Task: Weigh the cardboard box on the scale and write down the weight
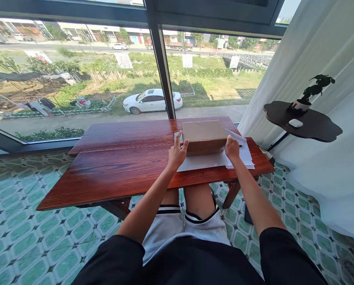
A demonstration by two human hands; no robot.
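A closed brown cardboard box (205,132) is on the wooden table in front of me, over a white sheet (202,161). My left hand (177,153) grips the box's left end, thumb at the front face and index finger raised along the edge. At the front right corner, my right hand (232,149) is closed with its fingers curled against the box. What its fingertips touch is hidden. White papers (245,155) lie beside and beneath the right hand, with a small dark pen-like item (241,146) on them.
The dark red wooden table (120,166) stretches left, up to a large window. A small dark side table (313,124) on the right bears a potted plant (302,105) and a white mouse-like object (295,123). White curtains (301,51) hang beside it.
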